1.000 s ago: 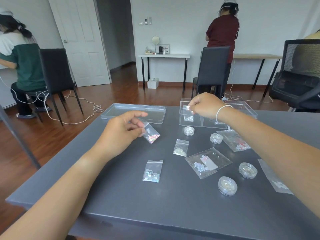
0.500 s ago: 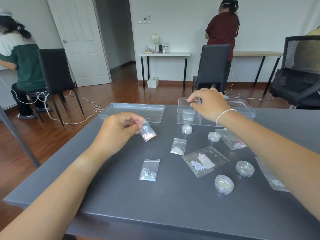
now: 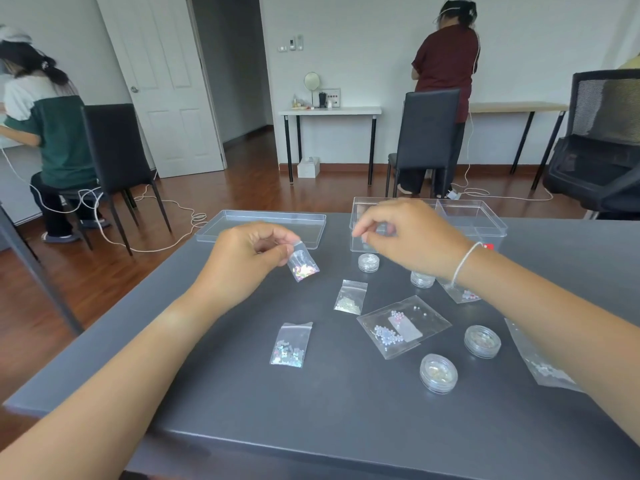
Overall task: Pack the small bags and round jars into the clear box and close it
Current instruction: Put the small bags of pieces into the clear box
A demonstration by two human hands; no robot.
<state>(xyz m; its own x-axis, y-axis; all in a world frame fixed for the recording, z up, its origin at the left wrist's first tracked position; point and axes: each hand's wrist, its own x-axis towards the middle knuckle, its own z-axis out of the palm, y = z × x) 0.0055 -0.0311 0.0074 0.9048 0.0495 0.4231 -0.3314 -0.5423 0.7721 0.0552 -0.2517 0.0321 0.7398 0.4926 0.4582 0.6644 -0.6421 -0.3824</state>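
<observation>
My left hand pinches a small clear bag of pink sequins just above the grey table. My right hand hovers at the front wall of the open clear box, fingers loosely curled, nothing seen in them. What lies inside the box is hidden behind that hand. On the table lie more bags: a small one, a glittery one, a larger one with beads, and two partly under my right arm. Several round jars stand around them.
The box's clear lid lies at the table's far edge, left of the box. Behind the table stand a black chair and an office chair. One person sits at far left; another stands at the back.
My right hand held a small bag over the box, lowered it in, and has drawn back toward me without it. My left hand has lifted the pink-sequin bag slightly.
</observation>
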